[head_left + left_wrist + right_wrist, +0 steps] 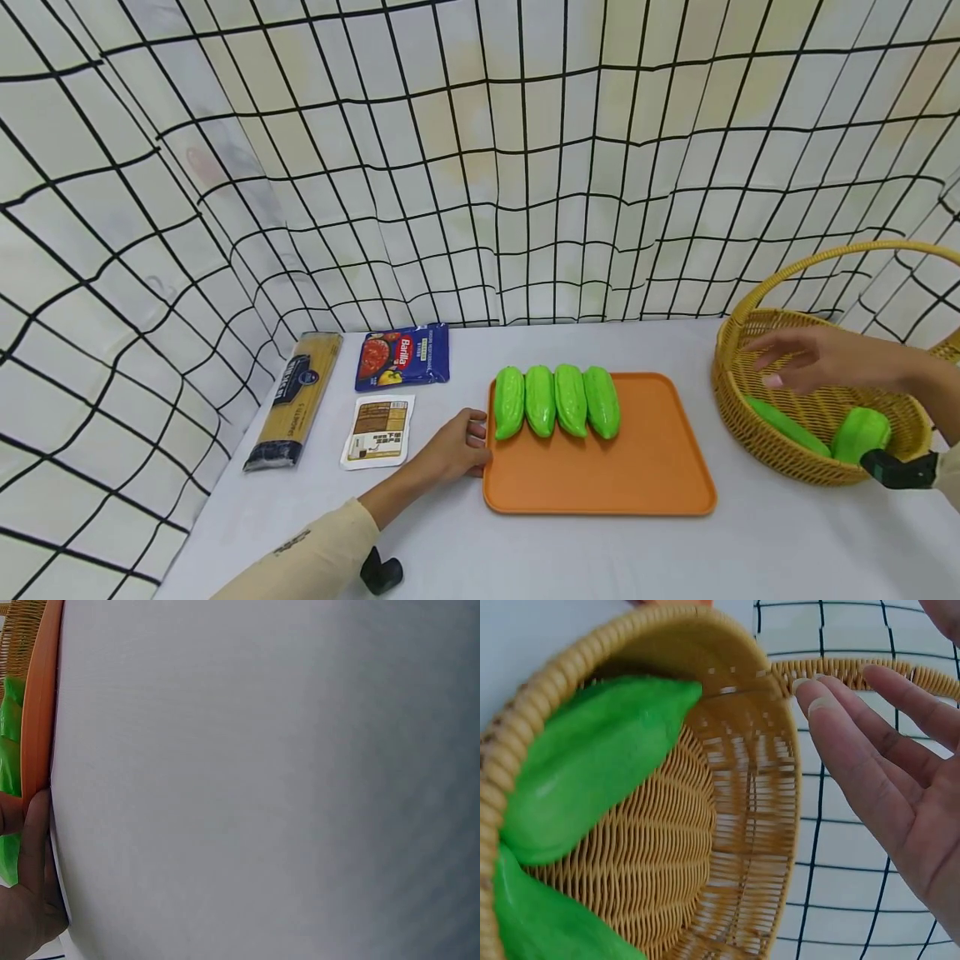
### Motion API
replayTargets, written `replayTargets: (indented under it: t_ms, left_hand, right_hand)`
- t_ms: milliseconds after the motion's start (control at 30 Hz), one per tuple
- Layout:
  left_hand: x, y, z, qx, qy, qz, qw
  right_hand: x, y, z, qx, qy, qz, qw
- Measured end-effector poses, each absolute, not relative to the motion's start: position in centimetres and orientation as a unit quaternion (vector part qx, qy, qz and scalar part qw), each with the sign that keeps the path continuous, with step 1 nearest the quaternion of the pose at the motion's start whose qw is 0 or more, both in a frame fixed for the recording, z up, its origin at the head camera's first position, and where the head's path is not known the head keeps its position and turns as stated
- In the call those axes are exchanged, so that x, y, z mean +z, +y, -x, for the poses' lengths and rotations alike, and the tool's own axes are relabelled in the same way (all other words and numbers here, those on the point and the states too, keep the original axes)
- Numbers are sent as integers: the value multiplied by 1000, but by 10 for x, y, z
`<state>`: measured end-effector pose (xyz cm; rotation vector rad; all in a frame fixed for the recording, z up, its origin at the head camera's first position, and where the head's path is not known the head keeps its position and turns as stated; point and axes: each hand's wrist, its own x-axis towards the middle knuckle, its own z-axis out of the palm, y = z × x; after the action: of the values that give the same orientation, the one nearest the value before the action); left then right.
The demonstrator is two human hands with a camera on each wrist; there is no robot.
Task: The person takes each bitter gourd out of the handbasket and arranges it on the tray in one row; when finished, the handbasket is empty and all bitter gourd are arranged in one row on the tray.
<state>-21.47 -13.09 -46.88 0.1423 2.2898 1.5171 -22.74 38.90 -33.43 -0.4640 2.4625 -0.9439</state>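
Note:
Several green, ridged gourd-like vegetables (570, 402) lie side by side along the back left of an orange tray (600, 479). My left hand (457, 446) grips the tray's left rim; in the left wrist view, thumb and fingers (34, 847) are on either side of the edge. Over the wicker basket (821, 479) on the right hovers my right hand (832, 358), its fingers fairly straight and holding nothing. Two more green gourds (600, 765) rest inside the basket, below that hand.
Left of the tray lie a spaghetti pack (296, 400), a blue Barilla pouch (402, 357) and a white-edged packet (377, 432). The basket's tall handle (832, 258) arches above it. Black netting over white cloth (525, 167) stands behind the table.

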Motion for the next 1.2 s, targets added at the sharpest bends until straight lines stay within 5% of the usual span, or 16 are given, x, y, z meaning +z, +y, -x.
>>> replayTargets:
  t_ms: [1200]
  left_hand:
    - [-468,-130,214,545,815,-51,192]
  right_hand:
    - [-376,406,275,-310,862,134,377]
